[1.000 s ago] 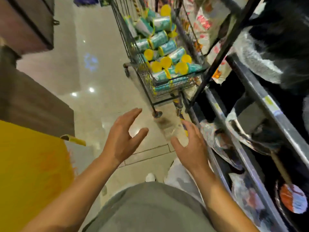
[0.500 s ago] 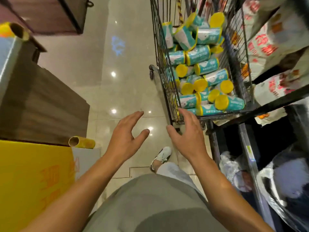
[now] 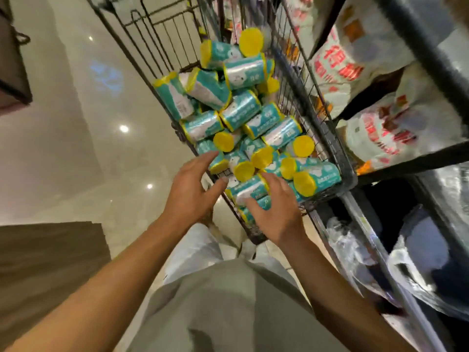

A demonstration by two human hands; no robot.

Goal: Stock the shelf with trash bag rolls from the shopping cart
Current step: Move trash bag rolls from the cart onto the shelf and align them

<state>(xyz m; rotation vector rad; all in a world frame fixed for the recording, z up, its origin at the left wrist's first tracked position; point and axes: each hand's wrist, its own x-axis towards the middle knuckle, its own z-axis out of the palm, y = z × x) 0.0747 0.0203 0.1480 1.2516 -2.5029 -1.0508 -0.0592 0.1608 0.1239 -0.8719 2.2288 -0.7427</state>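
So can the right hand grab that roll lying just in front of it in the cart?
Probably yes. The right hand is open, with its fingers spread over the near end of the shopping cart. The trash bag roll lies on top of the pile just past its fingertips, with nothing covering it.

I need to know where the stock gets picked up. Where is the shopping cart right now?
In the head view the shopping cart stands upper centre, against the shelf on its right, with both hands reaching over its near end onto the trash bag rolls.
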